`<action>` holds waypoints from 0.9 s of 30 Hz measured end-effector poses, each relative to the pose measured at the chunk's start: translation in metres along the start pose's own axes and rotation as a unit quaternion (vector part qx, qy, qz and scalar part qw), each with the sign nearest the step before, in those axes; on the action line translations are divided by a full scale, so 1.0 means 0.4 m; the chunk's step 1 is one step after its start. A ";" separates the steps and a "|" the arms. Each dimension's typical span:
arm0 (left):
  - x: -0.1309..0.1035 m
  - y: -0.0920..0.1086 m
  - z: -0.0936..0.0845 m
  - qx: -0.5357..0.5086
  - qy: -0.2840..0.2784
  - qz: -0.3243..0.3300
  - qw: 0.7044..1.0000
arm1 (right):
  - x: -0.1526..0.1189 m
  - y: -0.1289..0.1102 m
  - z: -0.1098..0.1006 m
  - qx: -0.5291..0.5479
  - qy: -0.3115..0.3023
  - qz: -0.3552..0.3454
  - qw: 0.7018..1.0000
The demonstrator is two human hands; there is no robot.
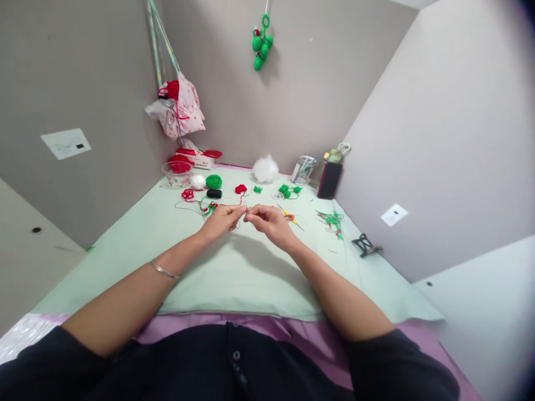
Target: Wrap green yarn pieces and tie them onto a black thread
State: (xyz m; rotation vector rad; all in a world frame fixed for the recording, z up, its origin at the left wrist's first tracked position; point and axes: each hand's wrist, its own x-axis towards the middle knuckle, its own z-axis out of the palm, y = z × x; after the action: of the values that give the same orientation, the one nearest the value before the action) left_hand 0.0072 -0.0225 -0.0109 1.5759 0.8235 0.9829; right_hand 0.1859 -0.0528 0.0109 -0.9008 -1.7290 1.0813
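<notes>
My left hand and my right hand meet fingertip to fingertip above the table, both closed in a pinch. Whatever lies between the fingertips is too small to make out; a fine strand shows close by. Just beyond my left hand are a black thread spool and a small red, white and green crocheted piece, partly covered by the hand. A red crocheted piece with a yarn tail lies past the fingertips. Beside my right hand rest small scissors with orange and yellow handles.
Along the back stand a plastic tub, green yarn, white stuffing, a clear cup of tools and a phone. Green crocheted pieces, yarn scraps and a black claw clip lie to the right.
</notes>
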 end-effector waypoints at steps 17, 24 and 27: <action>-0.034 0.021 0.011 0.177 0.087 0.144 0.970 | -0.010 -0.030 0.009 -0.010 0.094 -0.027 0.995; -0.034 0.019 0.012 0.185 0.106 0.211 0.954 | -0.022 -0.044 0.011 -0.123 0.038 -0.063 0.990; -0.034 0.018 0.011 0.191 0.107 0.232 0.948 | -0.023 -0.041 0.013 -0.134 0.032 -0.059 0.989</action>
State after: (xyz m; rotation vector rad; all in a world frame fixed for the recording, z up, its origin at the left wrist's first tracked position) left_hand 0.0055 -0.0379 -0.0068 2.0816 0.8447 1.4138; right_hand 0.1823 -0.0684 0.0220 -0.9712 -1.8769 0.7456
